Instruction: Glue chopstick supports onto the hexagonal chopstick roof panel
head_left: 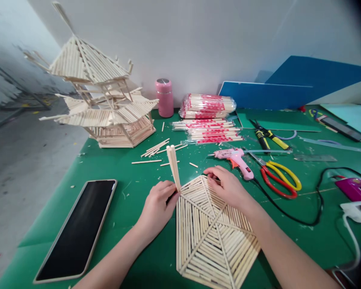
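Note:
A hexagonal panel of wooden sticks (pixel 198 237), with ribs meeting at its middle, lies on the green table. At its upper left corner, my left hand (pixel 161 200) pinches a small bundle of wooden sticks (pixel 173 166) near the bottom, holding it upright. The lower end of the bundle meets the panel's corner, partly covered by my fingers. My right hand (pixel 228 184) rests over the upper right part of the panel, its fingers curled and closed at the edge by the top corner. Its palm side is hidden.
A stick pagoda model (pixel 102 100) stands at the back left. Cut sticks (pixel 156 147), wrapped chopsticks (pixel 210 130) and a pink flask (pixel 165 98) are beyond the panel. Rightward lie a glue gun (pixel 236 159), scissors (pixel 281 178), cutters (pixel 267 136) and a black cable (pixel 289 216). A phone (pixel 78 228) lies left.

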Available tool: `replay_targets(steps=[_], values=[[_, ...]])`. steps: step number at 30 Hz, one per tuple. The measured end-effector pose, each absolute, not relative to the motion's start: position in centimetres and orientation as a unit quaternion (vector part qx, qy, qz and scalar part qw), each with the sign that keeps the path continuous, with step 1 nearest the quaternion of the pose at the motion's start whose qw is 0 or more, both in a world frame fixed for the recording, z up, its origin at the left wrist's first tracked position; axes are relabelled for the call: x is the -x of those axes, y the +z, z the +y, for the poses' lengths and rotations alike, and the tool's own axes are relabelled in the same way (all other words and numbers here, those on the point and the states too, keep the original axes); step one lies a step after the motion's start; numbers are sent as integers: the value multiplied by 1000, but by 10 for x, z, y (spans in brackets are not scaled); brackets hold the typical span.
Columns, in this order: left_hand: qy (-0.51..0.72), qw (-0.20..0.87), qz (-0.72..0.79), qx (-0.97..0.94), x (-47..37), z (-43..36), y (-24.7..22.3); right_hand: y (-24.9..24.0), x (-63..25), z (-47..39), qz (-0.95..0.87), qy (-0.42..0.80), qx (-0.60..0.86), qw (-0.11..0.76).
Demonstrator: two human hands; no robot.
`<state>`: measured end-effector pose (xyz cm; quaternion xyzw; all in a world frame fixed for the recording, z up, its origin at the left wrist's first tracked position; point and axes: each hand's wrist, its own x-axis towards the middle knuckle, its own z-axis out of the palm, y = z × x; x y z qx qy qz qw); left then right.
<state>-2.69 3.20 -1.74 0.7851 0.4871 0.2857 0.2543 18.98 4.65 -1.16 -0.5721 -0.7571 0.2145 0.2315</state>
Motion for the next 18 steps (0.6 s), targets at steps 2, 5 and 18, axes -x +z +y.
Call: replay_targets(steps=[2, 5, 18], values=[[283, 262, 480, -788, 27, 33, -16, -13, -189, 47, -755, 217, 573, 233], [280, 274, 469, -792, 27, 34, -13, -13, -189, 47, -753, 217, 575, 234], [266, 219, 458, -819, 26, 37, -13, -9, -189, 46, -754, 223, 571, 236]])
